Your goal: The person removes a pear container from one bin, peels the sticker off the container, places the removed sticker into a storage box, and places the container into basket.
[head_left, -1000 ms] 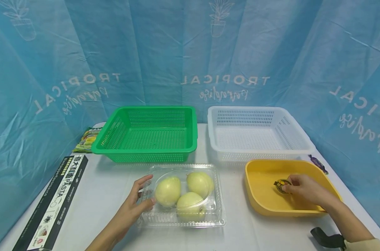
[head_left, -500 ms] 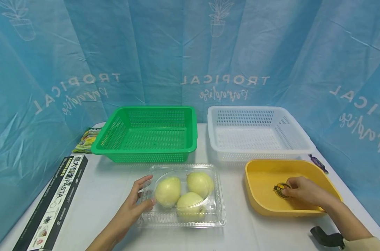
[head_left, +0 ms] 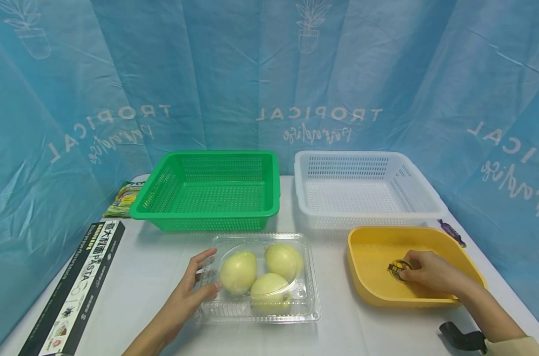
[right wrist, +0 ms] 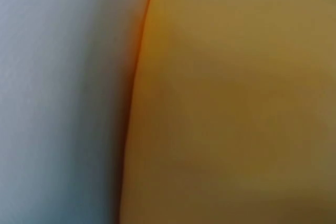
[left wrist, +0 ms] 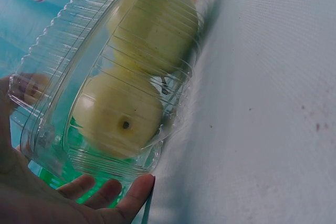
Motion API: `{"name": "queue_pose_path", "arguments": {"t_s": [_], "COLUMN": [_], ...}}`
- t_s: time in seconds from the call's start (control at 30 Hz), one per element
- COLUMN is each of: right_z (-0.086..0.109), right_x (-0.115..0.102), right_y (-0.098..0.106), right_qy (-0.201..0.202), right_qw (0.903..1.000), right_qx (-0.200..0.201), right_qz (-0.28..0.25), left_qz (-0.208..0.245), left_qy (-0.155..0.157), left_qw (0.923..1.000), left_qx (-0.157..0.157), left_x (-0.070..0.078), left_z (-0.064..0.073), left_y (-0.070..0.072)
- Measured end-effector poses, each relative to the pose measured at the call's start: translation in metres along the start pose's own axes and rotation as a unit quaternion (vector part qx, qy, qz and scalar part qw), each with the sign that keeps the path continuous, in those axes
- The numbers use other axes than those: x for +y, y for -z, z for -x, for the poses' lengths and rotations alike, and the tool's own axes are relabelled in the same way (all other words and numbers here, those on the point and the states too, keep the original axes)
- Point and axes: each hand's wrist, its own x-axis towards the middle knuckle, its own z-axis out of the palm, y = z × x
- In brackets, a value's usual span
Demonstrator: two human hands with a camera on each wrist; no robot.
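My left hand [head_left: 185, 294] grips the left end of a clear plastic clamshell box [head_left: 311, 291], thumb on one side and fingers on the other. Three pale yellow-green, pear-like fruits [head_left: 238, 272] lie inside it. In the left wrist view the box [left wrist: 79, 24] stretches away from the hand [left wrist: 31, 192], two fruits [left wrist: 118, 111] showing through its ribbed wall. On the right, my right hand [head_left: 434, 272] reaches into a yellow tub [head_left: 367, 289] and pinches a small round item with a black-and-yellow label [head_left: 394, 268]. The right wrist view shows only the tub's wall [right wrist: 236, 103], blurred.
Behind stand a green basket [head_left: 207, 215] and a white basket [head_left: 367, 215]. A long pasta box [head_left: 78, 287] lies along the left edge, a green-yellow packet [head_left: 123, 200] behind it. At right are a purple-wrapped candy [head_left: 452, 232] and a black curved object [head_left: 462, 338] by the sleeve.
My right hand has lowered slightly in the tub, and the round item's label has shifted and tilted a little with it. The left hand and clear box stay put.
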Motion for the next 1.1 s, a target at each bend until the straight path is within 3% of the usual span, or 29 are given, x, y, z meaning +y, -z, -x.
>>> {"name": "queue_pose_path", "arguments": {"t_s": [0.53, 0.93, 1.1], "right_z": [-0.0008, 0.0002, 0.0008], "right_x": [-0.0008, -0.0044, -0.0062], "right_y": [0.0026, 0.0052, 0.0091], "right_qy": [-0.004, -0.032, -0.022], "right_qw": [0.9997, 0.9985, 0.9985], "right_qx": [0.017, 0.032, 0.046], "right_qz": [0.015, 0.033, 0.020], "left_qz": [-0.005, -0.004, 0.001], "left_qy": [-0.003, -0.003, -0.002], "left_qw": [1.0000, 1.0000, 1.0000], "left_qx": [0.000, 0.001, 0.000], "left_x": [0.0003, 0.0011, 0.0007], "left_z": [0.0000, 0.0008, 0.0007], "left_y": [-0.0004, -0.0005, -0.0002]}}
